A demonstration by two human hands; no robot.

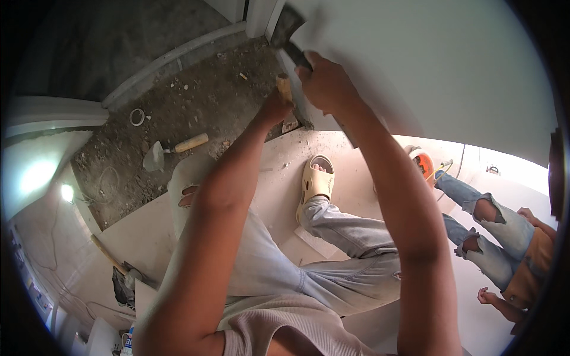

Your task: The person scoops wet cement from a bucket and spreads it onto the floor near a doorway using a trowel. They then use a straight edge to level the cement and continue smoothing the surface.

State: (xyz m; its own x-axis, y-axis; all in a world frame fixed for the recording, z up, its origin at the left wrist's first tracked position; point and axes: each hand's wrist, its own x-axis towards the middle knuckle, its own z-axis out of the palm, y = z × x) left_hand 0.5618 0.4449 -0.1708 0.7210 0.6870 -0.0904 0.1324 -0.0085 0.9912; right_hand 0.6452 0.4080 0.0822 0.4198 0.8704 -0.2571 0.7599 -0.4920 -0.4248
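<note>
My right hand is closed round the handle of a hatchet-like tool, raised beside the pale panel. Its broad dark head is blurred, so I cannot tell its exact kind. Just to the left and lower, my left hand grips an upright tool with a wooden handle. The lower end of that tool is mostly hidden by the hand, near the panel's bottom corner and the edge of the dug-out dirt strip.
A pointed trowel with a wooden handle lies in the dirt, near a white ring. The large pale panel stands at right. A person in ripped jeans sits beyond it, near an orange round tool. A bright lamp shines at left.
</note>
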